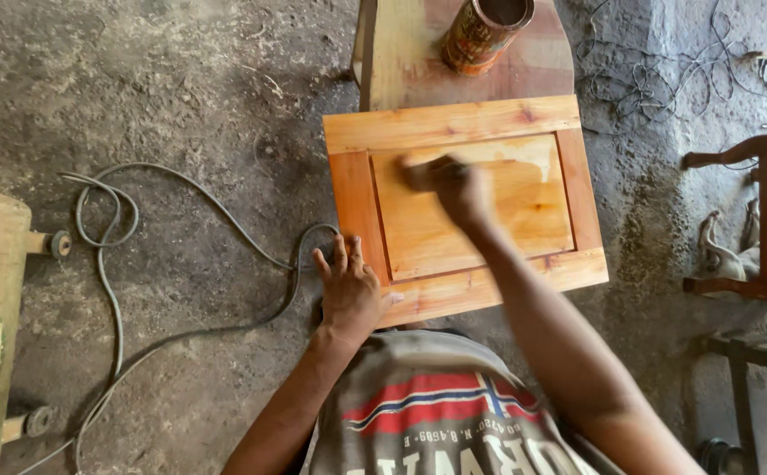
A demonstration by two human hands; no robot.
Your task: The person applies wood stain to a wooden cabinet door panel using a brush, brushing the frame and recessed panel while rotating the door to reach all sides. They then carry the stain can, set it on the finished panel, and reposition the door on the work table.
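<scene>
Head cam: right hand fingers clenched, blurred, on wood panel; left hand flat at edge.

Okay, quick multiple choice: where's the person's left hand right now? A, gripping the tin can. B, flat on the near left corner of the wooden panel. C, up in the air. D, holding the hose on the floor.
B: the left hand lies spread on the near left corner of the wooden panel, away from the tin can and hose.

We see a wooden stand — it bears the framed door panel and a rusty can.
</scene>
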